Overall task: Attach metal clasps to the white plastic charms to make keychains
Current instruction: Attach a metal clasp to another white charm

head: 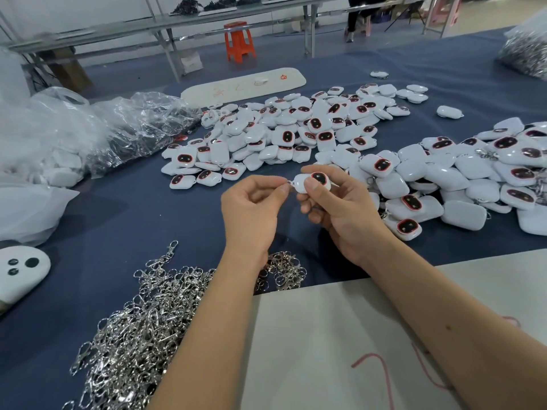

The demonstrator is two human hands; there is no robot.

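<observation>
The white plastic charm [313, 182] sits above the blue table cloth [124, 214], gripped in my right hand [340, 208], thumb pressed by its red-rimmed dark window. My left hand [251, 205] pinches a small metal piece at the charm's left end; I cannot tell its shape. Loose metal clasps [139, 327] lie heaped under my left forearm. More charms are piled ahead [296, 134] and to the right [473, 179]. The pale board [340, 344] beneath my arms and the long board [245, 85] beyond carry red scrawls I cannot read.
</observation>
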